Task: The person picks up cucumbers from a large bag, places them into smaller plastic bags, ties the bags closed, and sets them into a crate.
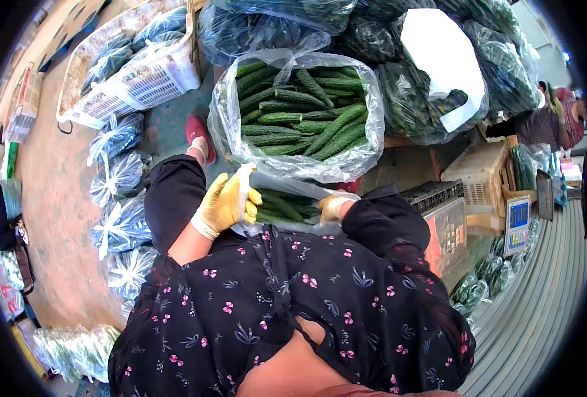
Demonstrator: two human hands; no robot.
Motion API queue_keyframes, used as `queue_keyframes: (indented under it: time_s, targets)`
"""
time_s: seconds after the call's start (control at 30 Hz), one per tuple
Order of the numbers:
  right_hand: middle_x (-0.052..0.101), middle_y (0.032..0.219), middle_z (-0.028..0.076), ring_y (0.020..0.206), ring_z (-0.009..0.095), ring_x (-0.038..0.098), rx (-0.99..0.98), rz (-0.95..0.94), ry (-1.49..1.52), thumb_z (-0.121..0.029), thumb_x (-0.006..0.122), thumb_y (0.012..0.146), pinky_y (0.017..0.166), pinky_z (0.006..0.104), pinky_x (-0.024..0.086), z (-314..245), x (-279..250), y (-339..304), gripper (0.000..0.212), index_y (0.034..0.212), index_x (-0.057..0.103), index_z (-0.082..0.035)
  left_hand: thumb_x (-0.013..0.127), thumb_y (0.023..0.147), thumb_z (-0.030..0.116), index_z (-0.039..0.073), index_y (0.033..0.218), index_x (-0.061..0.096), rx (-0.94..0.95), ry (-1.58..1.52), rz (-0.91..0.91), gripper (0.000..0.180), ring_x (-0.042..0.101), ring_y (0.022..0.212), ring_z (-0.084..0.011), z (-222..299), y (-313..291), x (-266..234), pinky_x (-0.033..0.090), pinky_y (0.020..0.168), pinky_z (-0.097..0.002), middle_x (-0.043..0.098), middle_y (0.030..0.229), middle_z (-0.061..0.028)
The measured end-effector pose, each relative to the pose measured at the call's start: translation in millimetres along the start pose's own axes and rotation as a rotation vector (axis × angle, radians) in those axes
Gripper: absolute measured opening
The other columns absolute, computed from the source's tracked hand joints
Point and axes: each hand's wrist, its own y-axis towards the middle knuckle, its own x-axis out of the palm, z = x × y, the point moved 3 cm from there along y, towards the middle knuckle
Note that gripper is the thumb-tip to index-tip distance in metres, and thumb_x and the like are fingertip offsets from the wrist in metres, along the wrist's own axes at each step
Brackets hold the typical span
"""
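My left hand [222, 204], in a yellow glove, is closed on the gathered rim of a clear plastic bag [290, 182] at my lap. Inside that small bag lie several green cucumbers [281, 206]. My right hand [334, 207], gloved too, is at the bag's right side; its fingers are hidden by the plastic and the cucumbers, so their grip does not show. Just beyond stands a large open clear bag [374, 129], full of long, bumpy cucumbers [283, 118], with its rim folded outward.
Tied bags of cucumbers [121, 225] line the floor at left, beside a white plastic crate [144, 83] holding more bags. Large filled bags [267, 33] stand at the back, one carrying a white foam piece [439, 56]. At right are a black crate [432, 194] and a digital scale [517, 225].
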Motion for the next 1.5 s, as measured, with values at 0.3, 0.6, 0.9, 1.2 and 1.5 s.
queue_keyframes:
  time_s: [0.3, 0.6, 0.9, 1.2, 1.5]
  targets:
    - [0.072, 0.095, 0.010, 0.089, 0.020, 0.068, -0.456, 0.901, 0.865, -0.009, 0.066, 0.084, 0.081, 0.0318, 0.054, -5.7, -193.2, -75.5, 0.023, 0.106, 0.069, -0.005, 0.059, 0.088, 0.061, 0.015, 0.151, 0.027, -0.141, 0.053, -0.106, 0.084, 0.068, 0.085, -0.0307, -4.2, 24.3, 1.3, 0.056, 0.073, -0.0391, 0.063, 0.108, -0.0262]
    - [0.063, 0.117, 0.012, 0.109, 0.032, 0.060, 0.013, 0.881, -0.002, -0.025, 0.075, 0.074, 0.091, 0.0426, 0.049, -30.0, -193.8, 43.3, 0.067, 0.134, 0.049, -0.013, 0.055, 0.094, 0.056, 0.016, 0.150, 0.028, -0.109, 0.040, -0.143, 0.074, 0.069, 0.086, -0.0274, -1.3, 25.9, -1.2, 0.058, 0.070, -0.0349, 0.062, 0.111, -0.0257]
    - [0.065, 0.115, 0.023, 0.112, 0.037, 0.061, -0.030, 0.765, 0.257, -0.024, 0.075, 0.071, 0.097, 0.0423, 0.048, -12.0, -205.8, 7.5, 0.057, 0.121, 0.061, 0.000, 0.058, 0.090, 0.057, 0.016, 0.151, 0.025, -0.111, 0.050, -0.105, 0.081, 0.069, 0.086, -0.0323, -3.8, 29.4, -8.1, 0.055, 0.079, -0.0386, 0.063, 0.110, -0.0267]
    - [0.065, 0.090, 0.003, 0.067, 0.008, 0.057, -0.419, 0.579, 1.601, -0.010, 0.069, 0.076, 0.054, 0.0238, 0.044, 64.4, -112.0, -108.4, 0.049, 0.123, 0.058, -0.001, 0.056, 0.091, 0.058, 0.017, 0.150, 0.028, -0.113, 0.049, -0.105, 0.077, 0.068, 0.084, -0.0315, -4.1, 26.1, -0.7, 0.056, 0.072, -0.0394, 0.063, 0.110, -0.0256]
    - [0.065, 0.113, 0.007, 0.087, 0.016, 0.065, -1.198, 0.057, 2.151, -0.012, 0.067, 0.086, 0.064, 0.0274, 0.053, 12.0, -79.6, -134.7, 0.070, 0.146, 0.033, 0.000, 0.060, 0.087, 0.062, 0.022, 0.151, 0.026, -0.080, 0.016, -0.048, 0.083, 0.067, 0.077, -0.0336, -3.4, 20.8, 1.6, 0.056, 0.067, -0.0442, 0.063, 0.108, -0.0249]
